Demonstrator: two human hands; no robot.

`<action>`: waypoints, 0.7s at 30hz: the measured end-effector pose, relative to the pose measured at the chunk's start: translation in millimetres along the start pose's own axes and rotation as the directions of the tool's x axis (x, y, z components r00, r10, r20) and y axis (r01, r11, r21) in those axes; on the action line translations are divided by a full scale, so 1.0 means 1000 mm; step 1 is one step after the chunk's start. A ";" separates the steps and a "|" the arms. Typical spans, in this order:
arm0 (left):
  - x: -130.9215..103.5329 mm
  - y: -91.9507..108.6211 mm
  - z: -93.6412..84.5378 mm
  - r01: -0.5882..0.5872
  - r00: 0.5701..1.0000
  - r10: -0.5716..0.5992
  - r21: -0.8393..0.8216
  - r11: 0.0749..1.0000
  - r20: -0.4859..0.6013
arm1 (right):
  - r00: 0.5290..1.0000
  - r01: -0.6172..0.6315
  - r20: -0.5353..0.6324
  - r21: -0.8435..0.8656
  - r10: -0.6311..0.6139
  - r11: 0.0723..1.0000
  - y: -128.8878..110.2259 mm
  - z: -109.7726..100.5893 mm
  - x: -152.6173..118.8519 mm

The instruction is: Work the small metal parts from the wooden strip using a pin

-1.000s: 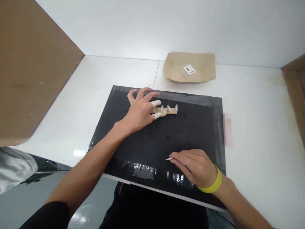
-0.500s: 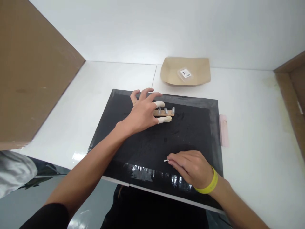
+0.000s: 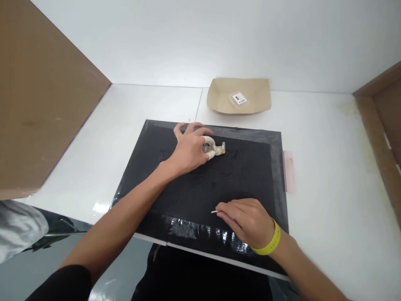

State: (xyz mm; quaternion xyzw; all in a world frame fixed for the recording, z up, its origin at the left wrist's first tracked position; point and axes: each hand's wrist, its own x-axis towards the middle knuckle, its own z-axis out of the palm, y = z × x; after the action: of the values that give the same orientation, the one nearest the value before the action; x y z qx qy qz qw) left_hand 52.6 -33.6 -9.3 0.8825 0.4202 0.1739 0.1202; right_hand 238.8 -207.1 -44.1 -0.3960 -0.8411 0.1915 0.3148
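My left hand is at the far middle of the black mat, with pale finger covers on its thumb and index finger. These two close in around a tan strip, while the other fingers stay spread. Several grey, rounded, nail-like pieces stand on the strip; one piece is at its right end, and another shows between the covered fingertips. The fingers hide the strip's left part. Nearer the front, my right hand pinches a thin silvery metal rod; its remaining length is hidden in the hand.
The black mat lies on a white table. Behind it stands a tan paper tray holding a small clear case with a white label. A pink block sits by the mat's right edge. Brown panels border the sides.
My left thumb and index finger have come together around the strip; before, they were apart on either side of it. My right hand keeps its pinch on the rod. The view has shifted slightly.
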 end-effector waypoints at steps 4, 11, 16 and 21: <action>0.000 0.003 -0.001 -0.030 0.999 0.030 0.031 0.999 0.015 | 1.000 0.002 -0.013 -0.004 -0.002 1.000 -0.001 0.000 0.000; -0.006 0.020 -0.014 -0.255 0.967 0.253 0.253 0.933 0.044 | 1.000 0.013 -0.017 -0.011 -0.013 1.000 -0.001 0.000 0.000; -0.038 0.043 -0.028 -0.323 0.940 0.340 0.256 0.911 -0.026 | 0.999 0.025 -0.040 0.000 -0.025 1.000 -0.001 0.000 0.000; -0.083 0.046 -0.027 -0.142 0.989 0.143 -0.040 0.989 0.021 | 0.998 -0.002 -0.068 0.033 0.004 0.999 0.004 -0.006 -0.003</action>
State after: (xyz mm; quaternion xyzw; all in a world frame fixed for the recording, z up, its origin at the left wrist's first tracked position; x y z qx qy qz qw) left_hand 25.3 -125.4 14.9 0.9098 0.3510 0.1794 0.1295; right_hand 246.5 -206.1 -42.9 -0.3984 -0.8260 0.1924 0.3493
